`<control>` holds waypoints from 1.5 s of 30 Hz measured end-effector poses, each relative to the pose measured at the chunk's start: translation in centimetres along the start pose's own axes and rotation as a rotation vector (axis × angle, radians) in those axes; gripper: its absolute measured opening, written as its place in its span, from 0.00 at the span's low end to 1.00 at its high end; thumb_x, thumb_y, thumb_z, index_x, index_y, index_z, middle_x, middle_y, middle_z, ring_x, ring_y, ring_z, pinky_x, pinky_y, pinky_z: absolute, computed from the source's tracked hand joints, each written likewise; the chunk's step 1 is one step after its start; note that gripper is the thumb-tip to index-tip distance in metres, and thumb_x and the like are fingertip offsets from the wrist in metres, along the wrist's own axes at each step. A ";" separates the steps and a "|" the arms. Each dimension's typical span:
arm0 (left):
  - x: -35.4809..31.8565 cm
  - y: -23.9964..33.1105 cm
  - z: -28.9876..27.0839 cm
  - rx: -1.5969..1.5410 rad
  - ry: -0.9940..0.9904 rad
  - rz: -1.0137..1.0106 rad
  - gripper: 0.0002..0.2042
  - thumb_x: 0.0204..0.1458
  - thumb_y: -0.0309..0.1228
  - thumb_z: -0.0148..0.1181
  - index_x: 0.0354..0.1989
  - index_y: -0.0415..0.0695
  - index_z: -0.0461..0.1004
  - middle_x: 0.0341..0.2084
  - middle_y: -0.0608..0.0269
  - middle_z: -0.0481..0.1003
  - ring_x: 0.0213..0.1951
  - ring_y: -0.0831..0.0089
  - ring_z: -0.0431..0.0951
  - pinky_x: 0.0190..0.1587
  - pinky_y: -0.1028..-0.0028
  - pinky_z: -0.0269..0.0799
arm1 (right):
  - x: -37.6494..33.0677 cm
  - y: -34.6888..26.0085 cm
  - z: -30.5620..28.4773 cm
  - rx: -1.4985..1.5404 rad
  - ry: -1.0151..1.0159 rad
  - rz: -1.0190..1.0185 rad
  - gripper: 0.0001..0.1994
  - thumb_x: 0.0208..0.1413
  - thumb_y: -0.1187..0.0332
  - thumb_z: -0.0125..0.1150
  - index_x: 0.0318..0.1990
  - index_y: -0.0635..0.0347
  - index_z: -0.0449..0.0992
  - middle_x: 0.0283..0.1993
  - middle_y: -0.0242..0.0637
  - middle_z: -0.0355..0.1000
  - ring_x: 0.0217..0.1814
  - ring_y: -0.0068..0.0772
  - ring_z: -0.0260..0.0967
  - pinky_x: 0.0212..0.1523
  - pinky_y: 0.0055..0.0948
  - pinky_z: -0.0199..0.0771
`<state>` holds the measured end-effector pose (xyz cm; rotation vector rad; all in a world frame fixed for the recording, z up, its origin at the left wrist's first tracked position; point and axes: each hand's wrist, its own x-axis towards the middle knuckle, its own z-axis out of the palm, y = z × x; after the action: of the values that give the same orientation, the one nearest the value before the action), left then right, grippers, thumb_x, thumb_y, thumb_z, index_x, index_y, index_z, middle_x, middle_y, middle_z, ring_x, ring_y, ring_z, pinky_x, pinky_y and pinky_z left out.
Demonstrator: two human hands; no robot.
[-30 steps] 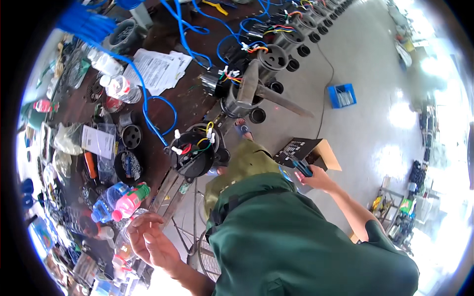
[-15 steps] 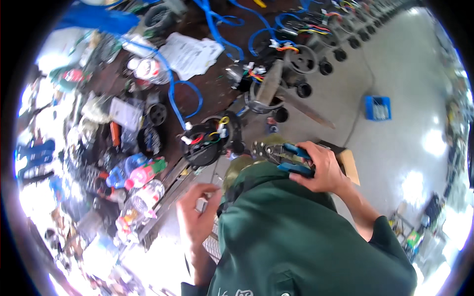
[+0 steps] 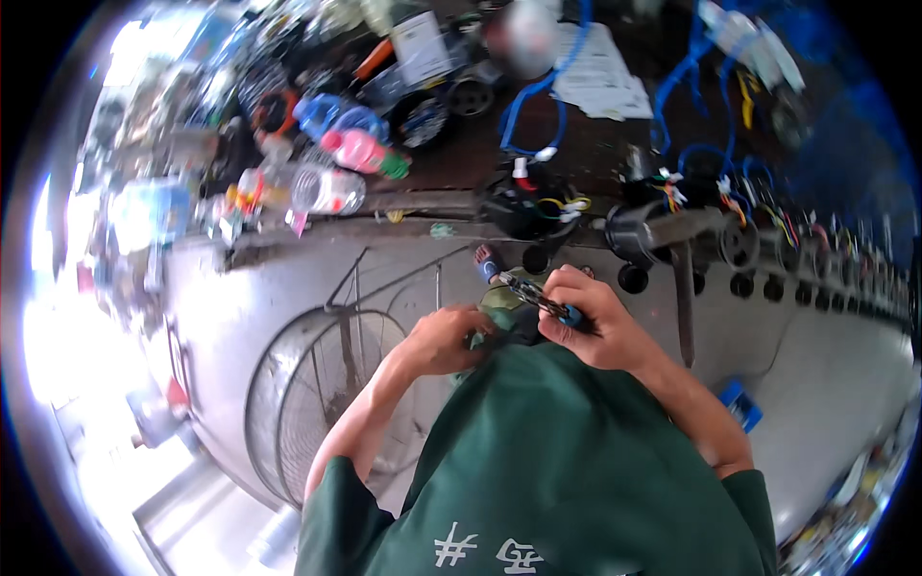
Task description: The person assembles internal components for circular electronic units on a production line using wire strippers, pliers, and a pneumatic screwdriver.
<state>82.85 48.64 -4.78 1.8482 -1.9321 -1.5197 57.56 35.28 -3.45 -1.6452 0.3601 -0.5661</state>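
My right hand [image 3: 597, 322] is closed round the blue handles of a pair of wire-stripper pliers [image 3: 528, 290], whose dark metal jaws point up and left. Bunched green cloth shows about the curled fingers of my left hand [image 3: 448, 340], at the hem of the green shirt [image 3: 567, 442]; its fingertips are partly hidden. Just beyond both hands, at the bench edge, sits a round black housing [image 3: 519, 213] with a white connector and yellow wire. Neither hand touches it.
A large round wire fan guard [image 3: 279, 403] stands on the floor at left. Plastic bottles [image 3: 327, 190] and papers [image 3: 600, 77] lie on the dark bench [image 3: 432, 178]. Right of the housing, a board [image 3: 684, 307] juts out near a row of wired cylinders [image 3: 740, 245]. A blue crate [image 3: 741, 405] is on the floor.
The view has swung to the right, bringing the fan guard into sight. My left hand has moved in to the shirt hem. The pliers have turned in my right hand, their handles now closer together.
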 end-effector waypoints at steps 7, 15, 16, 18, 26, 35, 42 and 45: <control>-1.2 1.8 3.6 -0.065 0.262 0.001 0.17 0.46 0.34 0.70 0.46 0.50 0.82 0.41 0.58 0.79 0.49 0.52 0.78 0.52 0.56 0.77 | 3.4 -0.1 -1.5 0.064 -0.587 0.106 0.08 0.59 0.75 0.68 0.44 0.64 0.78 0.44 0.35 0.73 0.52 0.38 0.65 0.53 0.35 0.69; 4.1 0.8 5.3 -0.287 0.368 0.119 0.13 0.54 0.38 0.71 0.43 0.43 0.84 0.40 0.52 0.80 0.49 0.51 0.78 0.55 0.59 0.73 | 0.8 1.9 -4.5 0.246 -0.529 0.389 0.15 0.47 0.90 0.47 0.39 0.67 0.77 0.42 0.35 0.70 0.44 0.27 0.73 0.43 0.29 0.70; 4.7 1.1 4.8 -0.219 0.275 0.039 0.13 0.53 0.39 0.71 0.40 0.44 0.85 0.39 0.52 0.81 0.47 0.51 0.80 0.53 0.60 0.75 | 0.2 2.0 -4.0 0.351 -0.433 0.456 0.16 0.46 0.92 0.45 0.37 0.66 0.77 0.41 0.35 0.71 0.39 0.26 0.72 0.39 0.28 0.69; 5.4 1.2 4.1 -0.160 0.127 -0.074 0.13 0.52 0.40 0.72 0.37 0.43 0.87 0.36 0.51 0.83 0.42 0.52 0.83 0.49 0.60 0.77 | -0.5 2.8 -4.0 0.306 -0.471 0.330 0.11 0.50 0.90 0.54 0.32 0.65 0.77 0.40 0.33 0.71 0.35 0.25 0.70 0.38 0.27 0.69; 6.3 -0.5 1.4 -0.220 0.090 -0.028 0.12 0.45 0.31 0.68 0.36 0.38 0.85 0.32 0.50 0.84 0.38 0.52 0.84 0.44 0.62 0.79 | -0.9 4.8 -2.0 0.160 -0.513 0.190 0.07 0.46 0.81 0.65 0.23 0.61 0.72 0.31 0.29 0.71 0.40 0.32 0.67 0.46 0.34 0.65; 5.2 -1.5 -1.8 -0.145 0.247 0.266 0.09 0.42 0.25 0.70 0.34 0.39 0.85 0.30 0.53 0.82 0.37 0.51 0.82 0.43 0.60 0.78 | 1.8 5.8 1.3 -0.150 -0.427 -0.021 0.05 0.44 0.81 0.61 0.24 0.58 0.76 0.32 0.29 0.73 0.45 0.39 0.69 0.48 0.38 0.66; 4.4 -1.4 -2.0 -0.281 0.098 0.040 0.11 0.53 0.29 0.68 0.43 0.40 0.85 0.34 0.51 0.85 0.37 0.57 0.85 0.44 0.64 0.79 | -1.4 9.7 3.5 -0.665 -0.103 0.211 0.17 0.45 0.79 0.63 0.45 0.55 0.79 0.48 0.36 0.73 0.56 0.49 0.66 0.57 0.45 0.68; 3.8 -3.1 -1.4 -0.353 0.106 0.001 0.13 0.58 0.29 0.65 0.49 0.38 0.83 0.36 0.49 0.85 0.38 0.62 0.85 0.44 0.66 0.78 | -2.7 9.9 2.5 -0.588 -0.136 0.340 0.16 0.52 0.76 0.64 0.50 0.55 0.77 0.52 0.39 0.74 0.58 0.50 0.69 0.61 0.48 0.68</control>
<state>84.93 45.50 -8.22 1.7328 -1.5027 -1.6017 57.55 37.29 -13.86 -2.1076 0.7381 -0.0850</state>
